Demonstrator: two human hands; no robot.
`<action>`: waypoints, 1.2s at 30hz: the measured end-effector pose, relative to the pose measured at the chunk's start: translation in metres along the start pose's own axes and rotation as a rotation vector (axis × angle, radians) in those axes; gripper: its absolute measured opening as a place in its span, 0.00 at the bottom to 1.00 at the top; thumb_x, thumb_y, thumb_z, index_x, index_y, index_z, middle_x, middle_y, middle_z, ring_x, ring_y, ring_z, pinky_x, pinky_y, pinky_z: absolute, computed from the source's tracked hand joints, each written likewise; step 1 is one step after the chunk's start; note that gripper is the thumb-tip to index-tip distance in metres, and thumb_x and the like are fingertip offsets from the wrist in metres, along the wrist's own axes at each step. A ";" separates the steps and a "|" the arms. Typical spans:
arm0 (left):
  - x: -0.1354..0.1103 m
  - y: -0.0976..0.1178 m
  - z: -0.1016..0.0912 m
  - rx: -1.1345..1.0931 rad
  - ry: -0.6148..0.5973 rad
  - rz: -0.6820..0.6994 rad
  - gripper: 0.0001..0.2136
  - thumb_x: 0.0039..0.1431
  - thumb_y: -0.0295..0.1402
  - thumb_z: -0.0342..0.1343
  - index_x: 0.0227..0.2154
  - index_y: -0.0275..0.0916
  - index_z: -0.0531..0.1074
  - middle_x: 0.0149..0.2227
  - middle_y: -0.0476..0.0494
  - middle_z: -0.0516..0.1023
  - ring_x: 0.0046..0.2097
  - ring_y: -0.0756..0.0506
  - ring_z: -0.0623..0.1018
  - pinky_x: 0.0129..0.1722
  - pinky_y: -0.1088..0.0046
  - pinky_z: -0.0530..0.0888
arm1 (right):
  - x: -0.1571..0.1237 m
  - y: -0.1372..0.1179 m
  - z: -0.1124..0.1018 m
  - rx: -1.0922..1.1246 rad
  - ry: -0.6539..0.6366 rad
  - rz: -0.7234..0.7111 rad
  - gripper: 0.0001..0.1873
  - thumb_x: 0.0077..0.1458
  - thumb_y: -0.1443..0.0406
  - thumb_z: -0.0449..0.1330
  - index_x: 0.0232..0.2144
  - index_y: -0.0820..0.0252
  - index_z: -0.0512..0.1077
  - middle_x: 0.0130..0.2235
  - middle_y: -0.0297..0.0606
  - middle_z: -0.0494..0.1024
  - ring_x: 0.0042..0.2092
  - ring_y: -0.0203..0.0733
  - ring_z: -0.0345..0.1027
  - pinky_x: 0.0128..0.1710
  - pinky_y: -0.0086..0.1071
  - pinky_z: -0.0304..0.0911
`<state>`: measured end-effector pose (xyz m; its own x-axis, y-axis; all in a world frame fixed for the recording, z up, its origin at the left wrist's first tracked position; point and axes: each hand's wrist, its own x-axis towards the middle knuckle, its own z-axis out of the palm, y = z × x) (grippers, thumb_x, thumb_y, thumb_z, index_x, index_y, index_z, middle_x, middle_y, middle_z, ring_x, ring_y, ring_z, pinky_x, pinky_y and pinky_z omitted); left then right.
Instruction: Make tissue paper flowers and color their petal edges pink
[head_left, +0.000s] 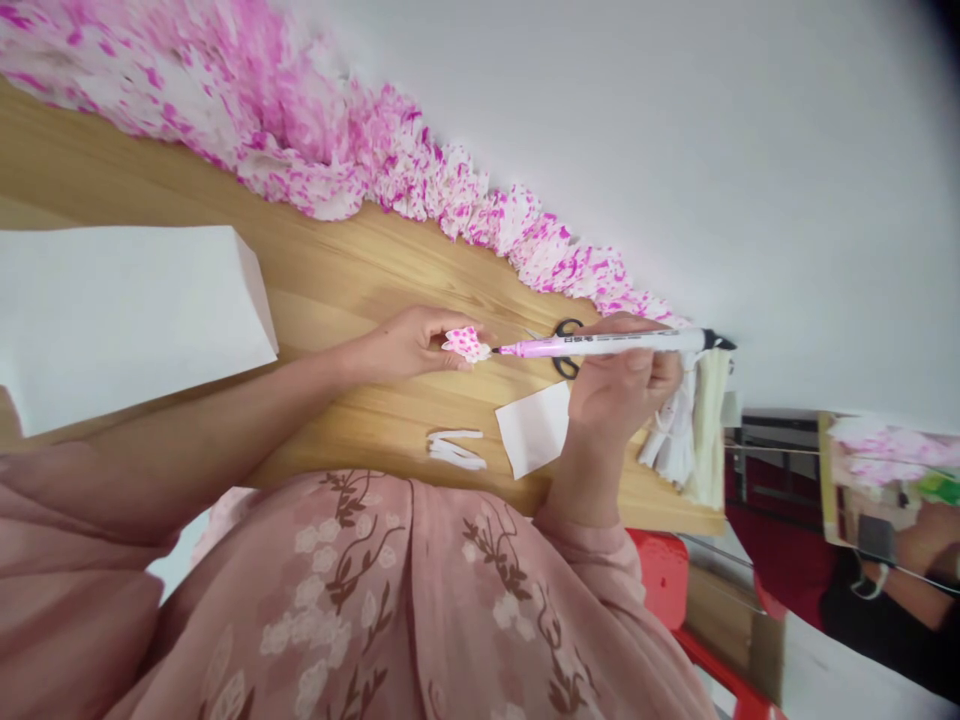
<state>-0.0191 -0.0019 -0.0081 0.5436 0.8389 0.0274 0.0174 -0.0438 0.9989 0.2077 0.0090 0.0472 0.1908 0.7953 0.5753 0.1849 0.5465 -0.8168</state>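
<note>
Between the fingers of my left hand [409, 342] is a small white paper flower [463, 344] with pink spots. My right hand [626, 385] grips a white marker pen [600, 344] with a pink front part; its dark tip points left and is at the flower's right edge. Whether the tip touches the paper I cannot tell. Behind my right hand lies a pair of scissors with black handles [564, 365], partly hidden. A white square of paper [534, 430] lies below the pen, near my right wrist. Several thin white strips [457, 448] rest beside it.
Ruffled pink-spotted paper [315, 150] runs along the wooden table's [360, 270] back edge against the wall. A large white sheet [135, 310] lies at the left. White and cream strips [701, 430] sit at the right end. A red stool [664, 580] and another person's arm [930, 560] are beyond.
</note>
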 end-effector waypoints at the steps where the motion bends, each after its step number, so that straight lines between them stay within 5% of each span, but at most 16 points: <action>1: 0.000 0.000 0.000 0.001 -0.003 0.001 0.23 0.57 0.39 0.62 0.54 0.34 0.76 0.49 0.40 0.81 0.47 0.44 0.78 0.48 0.73 0.73 | 0.000 0.001 -0.001 -0.010 0.002 0.005 0.20 0.49 0.44 0.65 0.27 0.53 0.73 0.24 0.30 0.68 0.27 0.39 0.66 0.26 0.35 0.64; 36: 0.000 -0.004 0.001 0.001 0.028 0.055 0.22 0.57 0.40 0.62 0.52 0.34 0.76 0.51 0.40 0.81 0.50 0.43 0.78 0.53 0.68 0.72 | -0.003 0.005 -0.004 0.028 -0.042 0.076 0.19 0.48 0.46 0.67 0.26 0.53 0.75 0.31 0.32 0.72 0.30 0.36 0.65 0.28 0.33 0.67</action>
<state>-0.0183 -0.0024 -0.0119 0.5200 0.8501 0.0833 -0.0114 -0.0906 0.9958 0.2117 0.0089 0.0414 0.1623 0.8447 0.5100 0.1439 0.4911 -0.8592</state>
